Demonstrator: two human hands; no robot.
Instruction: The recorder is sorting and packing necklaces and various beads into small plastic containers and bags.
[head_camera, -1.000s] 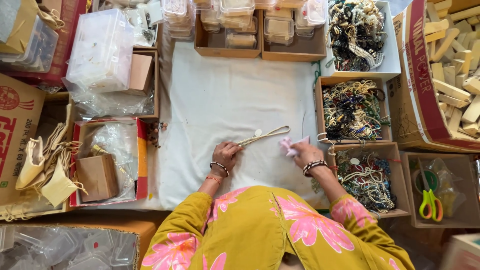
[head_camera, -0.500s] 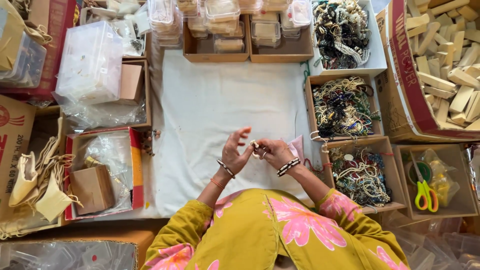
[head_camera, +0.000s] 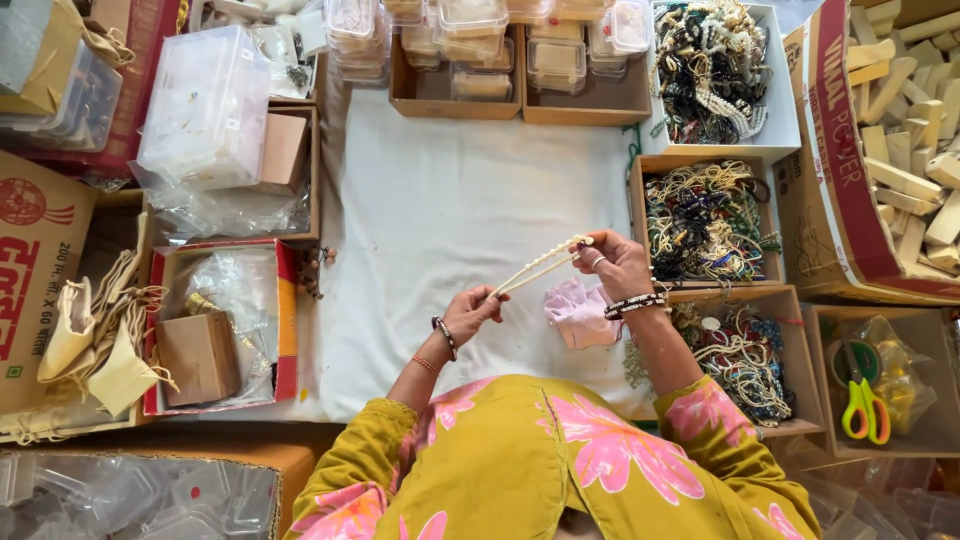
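Two hands stretch a bead string

Two hands hold one pale bead string (head_camera: 540, 264) taut above the white cloth (head_camera: 440, 220). The left hand (head_camera: 472, 312) pinches its lower end between thumb and fingers; the right hand (head_camera: 612, 262) pinches the upper end, higher and further right. The string slants up from left to right. A pink pouch (head_camera: 580, 315) lies on the cloth just below the right hand. Right of the cloth stand open boxes of tangled necklaces (head_camera: 705, 220). Further right, green scissors (head_camera: 862, 408) lie in a box. Clear plastic cases (head_camera: 470, 30) are stacked at the cloth's far edge.
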